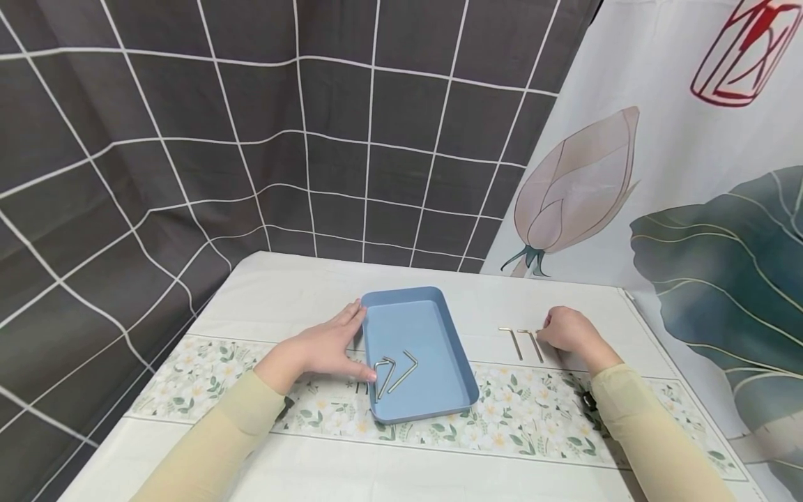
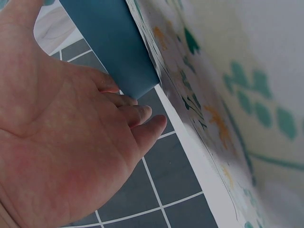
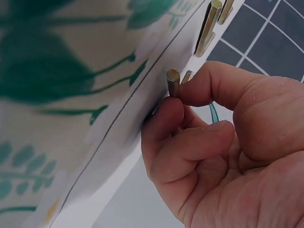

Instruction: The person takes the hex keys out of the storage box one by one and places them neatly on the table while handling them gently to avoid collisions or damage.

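1 hex key (image 3: 173,84) between right fingers (image 3: 164,116)

Readable text: none in any of the three views.
Red mark (image 1: 746,56): seal-like strokes within a red outline, on the white hanging (image 1: 684,146) at upper right, cut off by the top edge; not legible as characters.
Small dark marks (image 1: 359,388): on the floral band (image 1: 533,418), just beside the blue tray (image 1: 414,324); too small to tell whether they are letters.

We look forward and down from the head, close along the table (image 1: 326,474) from each wrist; head and left share the tray (image 1: 414,328).
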{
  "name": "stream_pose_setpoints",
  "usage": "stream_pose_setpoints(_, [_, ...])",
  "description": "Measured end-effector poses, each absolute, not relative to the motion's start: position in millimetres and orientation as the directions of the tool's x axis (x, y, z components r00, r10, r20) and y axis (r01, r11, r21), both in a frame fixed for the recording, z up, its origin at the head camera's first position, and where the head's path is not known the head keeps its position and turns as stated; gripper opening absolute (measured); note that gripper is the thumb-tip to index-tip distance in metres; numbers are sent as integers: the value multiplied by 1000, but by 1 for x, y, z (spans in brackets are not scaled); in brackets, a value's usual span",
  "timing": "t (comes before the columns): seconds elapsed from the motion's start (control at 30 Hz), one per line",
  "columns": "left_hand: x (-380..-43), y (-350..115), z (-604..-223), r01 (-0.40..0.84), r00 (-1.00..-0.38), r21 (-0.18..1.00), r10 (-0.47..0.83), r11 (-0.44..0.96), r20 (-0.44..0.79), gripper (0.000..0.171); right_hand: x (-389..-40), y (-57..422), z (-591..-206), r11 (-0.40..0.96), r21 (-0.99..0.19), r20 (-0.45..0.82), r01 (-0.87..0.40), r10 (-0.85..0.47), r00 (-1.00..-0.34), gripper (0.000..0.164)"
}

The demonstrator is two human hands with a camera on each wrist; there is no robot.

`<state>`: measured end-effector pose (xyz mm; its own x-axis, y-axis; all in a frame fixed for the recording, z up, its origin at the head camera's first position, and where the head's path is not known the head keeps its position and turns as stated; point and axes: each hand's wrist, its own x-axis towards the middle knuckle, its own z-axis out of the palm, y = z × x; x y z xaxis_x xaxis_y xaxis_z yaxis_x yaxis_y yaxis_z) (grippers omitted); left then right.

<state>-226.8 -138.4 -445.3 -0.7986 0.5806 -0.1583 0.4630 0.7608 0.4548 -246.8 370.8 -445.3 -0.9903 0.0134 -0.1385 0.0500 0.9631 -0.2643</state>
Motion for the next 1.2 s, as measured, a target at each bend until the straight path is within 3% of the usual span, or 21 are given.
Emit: stream_pose_setpoints(1.2, [-224, -138, -442, 469, -798, 453, 584, 758, -151, 141, -244, 368, -442, 951, -293, -184, 99, 45, -982, 15])
